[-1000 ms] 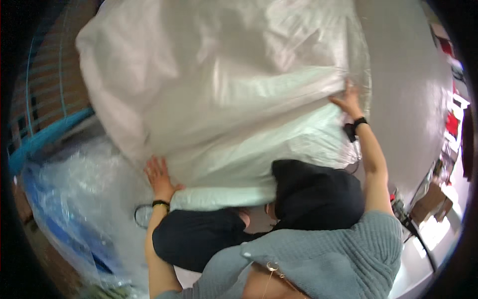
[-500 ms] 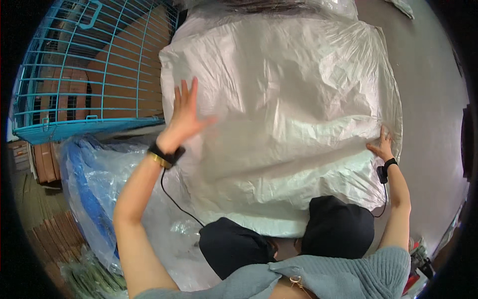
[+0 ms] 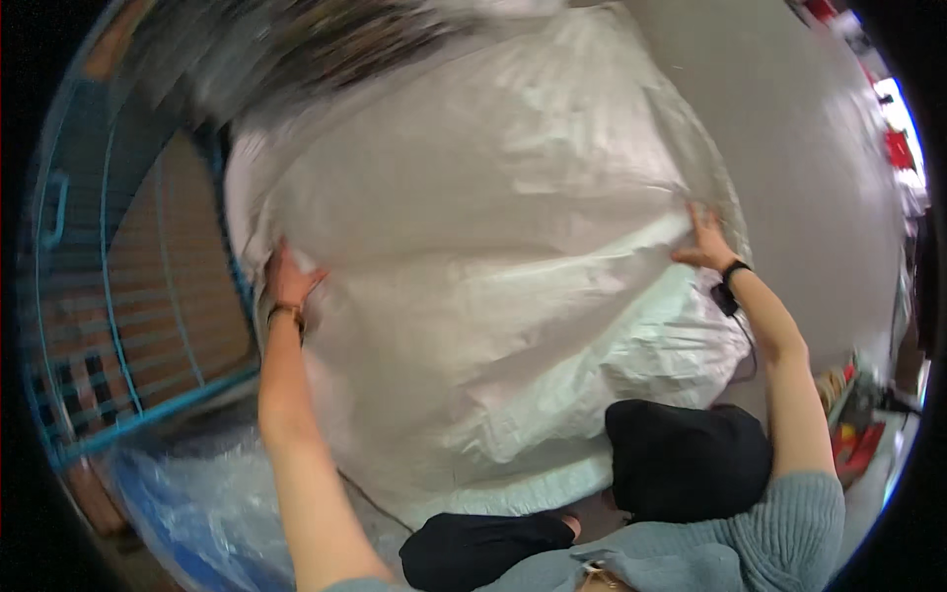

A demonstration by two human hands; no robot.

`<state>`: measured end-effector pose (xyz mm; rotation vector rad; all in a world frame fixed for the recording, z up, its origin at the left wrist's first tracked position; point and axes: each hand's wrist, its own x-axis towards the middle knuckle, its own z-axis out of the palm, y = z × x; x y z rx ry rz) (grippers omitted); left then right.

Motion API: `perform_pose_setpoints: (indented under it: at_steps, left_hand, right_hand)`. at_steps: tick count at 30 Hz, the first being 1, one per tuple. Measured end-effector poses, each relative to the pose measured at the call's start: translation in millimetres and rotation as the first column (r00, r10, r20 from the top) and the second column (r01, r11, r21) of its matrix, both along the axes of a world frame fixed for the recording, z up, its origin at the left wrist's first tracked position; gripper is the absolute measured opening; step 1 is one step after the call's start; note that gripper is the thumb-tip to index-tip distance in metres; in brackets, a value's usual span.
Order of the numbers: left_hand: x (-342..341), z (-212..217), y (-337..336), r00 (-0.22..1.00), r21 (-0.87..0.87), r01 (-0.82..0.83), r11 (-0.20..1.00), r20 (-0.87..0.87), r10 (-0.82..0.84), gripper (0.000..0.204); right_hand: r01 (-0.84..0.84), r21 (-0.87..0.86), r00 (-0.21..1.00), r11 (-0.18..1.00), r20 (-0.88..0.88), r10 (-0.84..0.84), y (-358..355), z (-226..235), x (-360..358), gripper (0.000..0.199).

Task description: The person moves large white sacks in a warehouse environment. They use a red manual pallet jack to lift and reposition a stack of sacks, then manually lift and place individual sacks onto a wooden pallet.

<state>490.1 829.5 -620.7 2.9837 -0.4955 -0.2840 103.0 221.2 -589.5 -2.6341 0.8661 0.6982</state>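
Note:
A large, wrinkled white plastic sack (image 3: 464,296) lies in front of my knees, with a long fold across its right half. My left hand (image 3: 293,283) rests on the sack's left edge, its thumb stretched inward and the fingers pointing away from me, somewhat blurred. On the right edge lies my right hand (image 3: 705,242), fingers and thumb spread over the plastic. Neither hand appears to hold anything. Each wrist wears a dark band.
A blue wire cage (image 3: 123,326) stands close along the sack's left side, with brown cardboard behind its bars. Clear and blue plastic wrapping (image 3: 207,493) lies near left. Blurred plastic-wrapped goods (image 3: 296,49) lie beyond the sack. Grey floor (image 3: 779,168) stretches along the right.
My left hand has come down from above the sack onto its left edge. My right hand stays on the right edge. The whole view has turned and tilted.

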Motion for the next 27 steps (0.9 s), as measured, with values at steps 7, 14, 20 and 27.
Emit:
perform_pose_setpoints:
  at_steps: [7,14,20,27]
  left_hand:
    - [-187.8,88.7,-76.3,0.984,0.172,0.145,0.974,-0.130,-0.124,0.092]
    - [-205.8,28.6,-51.2,0.947,0.171,0.072,0.983,-0.321,-0.013,0.108]
    - [-197.5,48.1,-19.7,0.906,-0.052,0.104,0.993,-0.408,-0.116,0.110]
    - [-298.0,109.7,-0.6,0.840,0.192,0.322,0.927,-0.510,-0.186,0.111]
  right_hand:
    - [0.119,-0.019,0.993,0.993,-0.010,-0.119,-8.7,-7.8,-18.3,0.115]
    - [0.103,-0.048,0.994,0.993,-0.032,-0.105,-2.7,5.5,-0.9,0.113]
    - [0.036,0.165,0.976,0.986,0.204,-0.070,-9.9,28.5,-15.7,0.104]
    - [0.629,-0.471,0.777,0.618,0.396,-0.489,-46.2,86.3,-166.2,0.095]
